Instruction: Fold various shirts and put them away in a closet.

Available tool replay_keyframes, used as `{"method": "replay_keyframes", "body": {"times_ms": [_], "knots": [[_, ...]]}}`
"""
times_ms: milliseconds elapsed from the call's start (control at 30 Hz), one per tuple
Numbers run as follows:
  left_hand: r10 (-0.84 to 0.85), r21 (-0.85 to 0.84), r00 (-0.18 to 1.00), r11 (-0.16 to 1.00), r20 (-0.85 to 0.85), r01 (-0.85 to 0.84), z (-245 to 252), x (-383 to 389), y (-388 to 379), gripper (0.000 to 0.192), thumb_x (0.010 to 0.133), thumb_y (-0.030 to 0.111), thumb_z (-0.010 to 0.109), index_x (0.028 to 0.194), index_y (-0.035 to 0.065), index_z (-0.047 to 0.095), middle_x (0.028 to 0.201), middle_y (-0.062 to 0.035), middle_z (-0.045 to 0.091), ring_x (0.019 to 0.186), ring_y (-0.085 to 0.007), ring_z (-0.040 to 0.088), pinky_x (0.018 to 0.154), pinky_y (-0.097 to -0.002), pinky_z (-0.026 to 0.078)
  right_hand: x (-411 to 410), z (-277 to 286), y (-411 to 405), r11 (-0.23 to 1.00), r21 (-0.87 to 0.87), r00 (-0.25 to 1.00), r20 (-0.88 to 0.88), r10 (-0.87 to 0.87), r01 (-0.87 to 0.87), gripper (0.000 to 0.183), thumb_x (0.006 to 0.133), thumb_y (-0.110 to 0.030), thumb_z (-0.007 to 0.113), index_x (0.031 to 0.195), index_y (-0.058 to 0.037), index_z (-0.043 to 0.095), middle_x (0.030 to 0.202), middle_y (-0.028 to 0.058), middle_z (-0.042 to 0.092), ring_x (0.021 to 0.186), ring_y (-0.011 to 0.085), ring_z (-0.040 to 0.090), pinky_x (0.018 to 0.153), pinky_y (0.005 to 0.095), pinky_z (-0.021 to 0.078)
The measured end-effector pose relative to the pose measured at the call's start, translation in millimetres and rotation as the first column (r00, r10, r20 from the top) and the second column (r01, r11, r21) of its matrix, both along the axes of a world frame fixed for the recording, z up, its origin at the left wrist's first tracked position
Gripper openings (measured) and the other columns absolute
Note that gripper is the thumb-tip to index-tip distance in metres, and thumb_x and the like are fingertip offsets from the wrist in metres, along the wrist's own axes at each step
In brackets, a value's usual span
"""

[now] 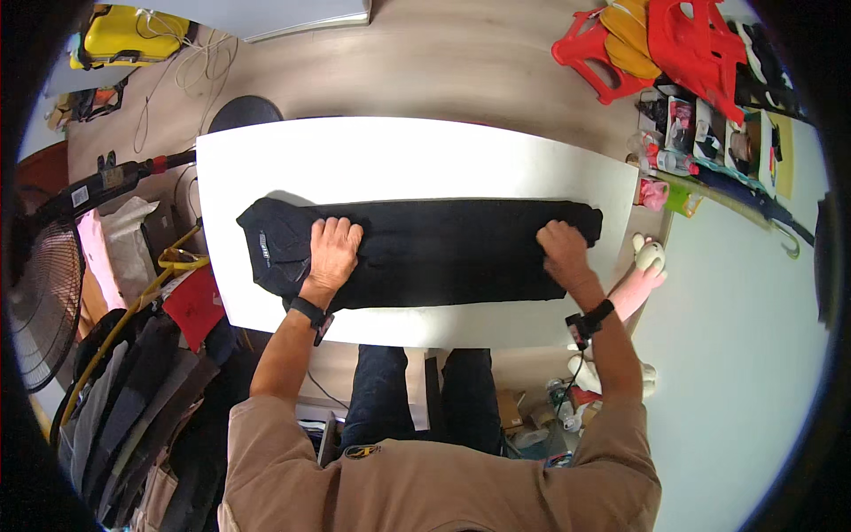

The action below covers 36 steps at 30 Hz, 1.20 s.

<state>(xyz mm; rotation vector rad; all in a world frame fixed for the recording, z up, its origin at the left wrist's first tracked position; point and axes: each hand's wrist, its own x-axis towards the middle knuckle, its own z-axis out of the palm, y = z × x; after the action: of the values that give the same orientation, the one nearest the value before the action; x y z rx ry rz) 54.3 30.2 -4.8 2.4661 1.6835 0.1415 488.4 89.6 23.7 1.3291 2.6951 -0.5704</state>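
A black collared garment (439, 253), probably a shirt, lies folded into a long strip across the white table (412, 159). Its collar end with a small label points left, and the narrower folded end points right. My left hand (334, 253) rests beside the collar with its fingers curled into the cloth. Close to the right end, my right hand (565, 256) likewise has bent fingers gripping the fabric. The fingertips of both hands are hidden beneath the knuckles. Each wrist wears a black strap with a small device.
At the left stand a black fan (46, 299) and a rack of hanging clothes (146, 399). Red plastic stools (698, 46) and boxes of small items (708, 136) are at the far right. A plush toy (648, 259) lies beside the table's right edge. A cable hangs from the right wrist device.
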Motion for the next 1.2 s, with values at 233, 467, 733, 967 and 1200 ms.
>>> {"method": "replay_keyframes", "body": {"times_ms": [233, 467, 733, 967, 1200], "knots": [[0.152, -0.230, 0.988, 0.962, 0.009, -0.145, 16, 17, -7, 0.037, 0.054, 0.006, 0.065, 0.089, 0.0072, 0.054, 0.091, -0.0126, 0.050, 0.091, -0.0314, 0.049, 0.084, -0.0439, 0.038, -16, -4, -24, 0.975, -0.070, 0.976, -0.027, -0.214, 0.212, 0.029, 0.059, 0.005, 0.062, 0.083, -0.0052, 0.051, 0.086, 0.0128, 0.048, 0.085, 0.0329, 0.052, 0.070, 0.0442, 0.0450], [0.061, -0.217, 0.970, 0.976, 0.236, -0.008, 44, 55, -30, 0.073, 0.065, 0.022, 0.067, 0.134, 0.0096, 0.049, 0.144, -0.0208, 0.037, 0.134, -0.0412, 0.032, 0.111, -0.0567, 0.022, -51, 27, -34, 0.973, -0.029, 0.934, -0.275, -0.227, 0.228, 0.052, 0.078, -0.011, 0.067, 0.127, -0.0044, 0.053, 0.134, 0.0182, 0.048, 0.122, 0.0340, 0.047, 0.103, 0.0477, 0.0366], [0.024, -0.303, 0.971, 0.952, 0.239, 0.051, -4, 78, -58, 0.070, 0.075, 0.024, 0.068, 0.140, 0.0154, 0.044, 0.150, -0.0215, 0.030, 0.138, -0.0431, 0.026, 0.111, -0.0619, 0.017, -87, -30, -73, 0.991, -0.131, 0.991, -0.134, 0.013, -0.031, 0.057, 0.080, -0.020, 0.071, 0.133, -0.0146, 0.051, 0.144, 0.0108, 0.040, 0.134, 0.0347, 0.033, 0.106, 0.0591, 0.0264], [0.038, -0.244, 0.950, 0.969, 0.311, 0.041, 22, 72, -41, 0.062, 0.077, 0.021, 0.067, 0.136, 0.0113, 0.048, 0.146, -0.0215, 0.036, 0.136, -0.0449, 0.029, 0.111, -0.0608, 0.019, -88, -2, -92, 0.972, -0.187, 0.934, -0.298, -0.197, 0.145, 0.054, 0.082, -0.012, 0.069, 0.132, -0.0088, 0.050, 0.139, 0.0143, 0.045, 0.127, 0.0346, 0.042, 0.103, 0.0567, 0.0319], [0.185, -0.379, 0.949, 0.922, 0.257, -0.077, 23, 79, 36, 0.059, 0.075, 0.013, 0.071, 0.129, 0.0092, 0.050, 0.130, -0.0177, 0.049, 0.121, -0.0368, 0.047, 0.099, -0.0496, 0.041, -108, -10, -219, -0.333, -0.905, -0.301, 0.250, -0.920, 0.264, 0.039, 0.091, -0.014, 0.062, 0.127, -0.0040, 0.050, 0.110, 0.0066, 0.061, 0.097, 0.0223, 0.063, 0.079, 0.0330, 0.0531]]}}
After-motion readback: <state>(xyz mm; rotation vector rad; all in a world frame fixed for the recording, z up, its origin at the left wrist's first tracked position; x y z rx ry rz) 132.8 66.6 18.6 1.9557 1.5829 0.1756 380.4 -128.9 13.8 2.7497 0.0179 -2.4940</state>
